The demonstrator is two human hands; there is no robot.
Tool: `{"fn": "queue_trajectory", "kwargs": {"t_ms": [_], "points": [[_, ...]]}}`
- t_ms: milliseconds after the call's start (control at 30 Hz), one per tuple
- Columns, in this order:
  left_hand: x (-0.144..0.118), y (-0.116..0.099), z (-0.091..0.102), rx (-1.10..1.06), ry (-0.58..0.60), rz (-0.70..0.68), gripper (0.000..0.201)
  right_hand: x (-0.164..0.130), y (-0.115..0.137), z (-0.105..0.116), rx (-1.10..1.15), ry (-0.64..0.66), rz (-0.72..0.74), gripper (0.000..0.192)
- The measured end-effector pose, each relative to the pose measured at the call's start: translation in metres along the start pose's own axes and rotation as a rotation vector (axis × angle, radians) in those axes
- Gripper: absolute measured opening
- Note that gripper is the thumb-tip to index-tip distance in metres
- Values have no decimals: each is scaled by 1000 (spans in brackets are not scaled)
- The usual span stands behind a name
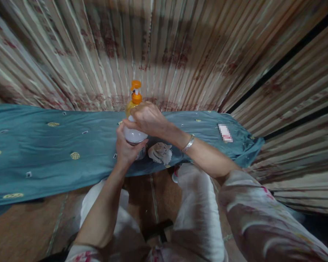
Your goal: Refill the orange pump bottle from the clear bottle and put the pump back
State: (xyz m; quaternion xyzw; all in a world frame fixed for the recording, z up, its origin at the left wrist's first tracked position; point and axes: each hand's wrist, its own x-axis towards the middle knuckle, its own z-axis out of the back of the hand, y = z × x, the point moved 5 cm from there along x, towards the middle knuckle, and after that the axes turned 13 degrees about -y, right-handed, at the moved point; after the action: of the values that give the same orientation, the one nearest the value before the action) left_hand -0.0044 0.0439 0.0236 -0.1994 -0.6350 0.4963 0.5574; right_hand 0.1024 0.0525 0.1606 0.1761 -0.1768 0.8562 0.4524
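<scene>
White is showing between the 2 hands I am watching from afar: a rounded, glossy container (135,136), sitting near the middle of the teal cloth (57,143). I am judging the handling to be partway along: the container is already being held and steadied, while the work at its top is not looking finished, and neither hand is letting go yet. Whether anything is coming loose up there, I am not managing to tell.

The left hand (124,147) is cupping the container's left and near sides, fingers and thumb spread only as wide as its body. The right hand (149,118) is bending over the top with curled fingers; its fingertips are hiding, so I cannot tell whether it is pinching or pressing. The container is therefore lying inside the left grip and under the right; whether its base is touching the teal cloth is not showing.

Just on the far side, a yellow pump bottle (136,98) is standing upright, unheld. Right of the container, 1 crumpled rag (160,153) is lying untouched.
</scene>
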Motion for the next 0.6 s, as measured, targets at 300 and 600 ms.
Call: {"fn": "queue_trajectory", "kwargs": {"t_ms": [300, 600], "points": [[-2, 1, -2, 38, -6, -53, 103, -3, 1, 10, -7, 36, 66, 59], [-4, 3, -4, 36, -5, -39, 103, -2, -1, 13, -43, 83, 78, 68]]}}
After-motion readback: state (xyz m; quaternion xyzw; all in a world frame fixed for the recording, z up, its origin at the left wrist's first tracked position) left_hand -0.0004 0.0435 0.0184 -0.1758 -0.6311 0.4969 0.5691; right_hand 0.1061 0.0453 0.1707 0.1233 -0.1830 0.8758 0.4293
